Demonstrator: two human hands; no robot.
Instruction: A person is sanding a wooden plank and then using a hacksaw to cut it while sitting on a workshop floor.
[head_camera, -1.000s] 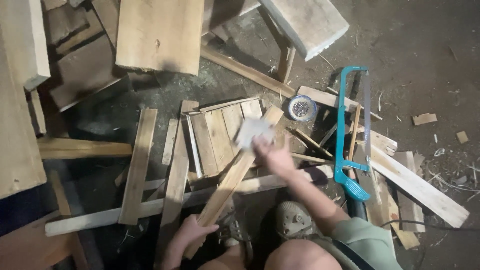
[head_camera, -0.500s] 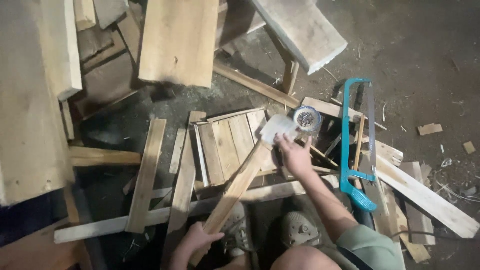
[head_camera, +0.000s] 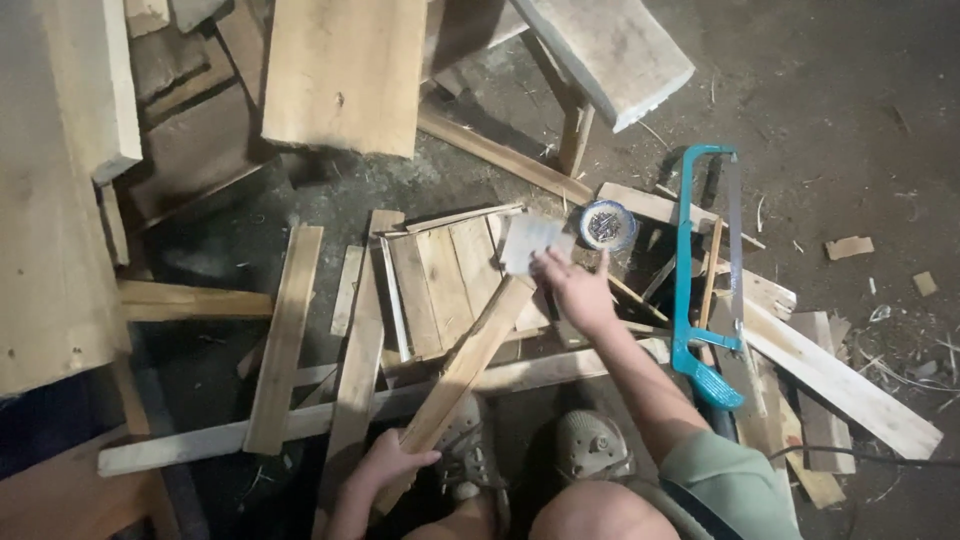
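You're holding the wood strip (head_camera: 465, 365) w/ your left hand (head_camera: 385, 465) wrapped around its near end. Your right hand (head_camera: 575, 290) is pinching the grey sanding sheet (head_camera: 528, 240) at the strip's far end, by the nail bowl (head_camera: 607, 224). Rub along the grain, keeping the strip steady.

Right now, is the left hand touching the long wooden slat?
Touching. The head view shows the left hand wrapped around the near end of the long wooden slat.

A pale green short sleeve (head_camera: 725, 480) and worn grey shoes (head_camera: 592, 445).
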